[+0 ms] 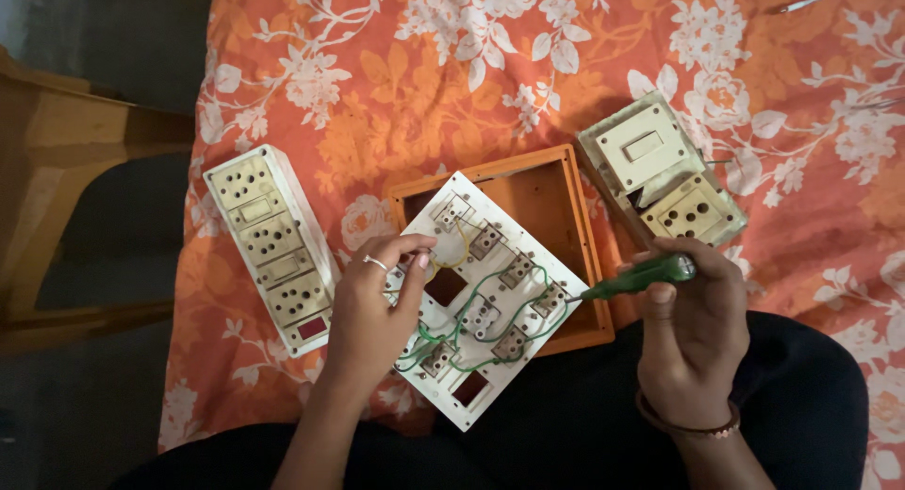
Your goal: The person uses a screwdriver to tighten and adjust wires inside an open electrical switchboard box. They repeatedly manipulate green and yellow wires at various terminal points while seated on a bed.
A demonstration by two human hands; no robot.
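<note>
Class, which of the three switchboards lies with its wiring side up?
The middle board on the orange box: green and yellow wires show. The other two show sockets and switches.

Setting: a home, probably a bedroom. Evidence: bed covered by an orange sheet with white flower print (528, 57), spread beneath and beyond both hands; wooden furniture frame (66, 132) stood well to the left of the hands. Old switchboards (271, 247) lay on the bed itself, no bench in use.
</note>
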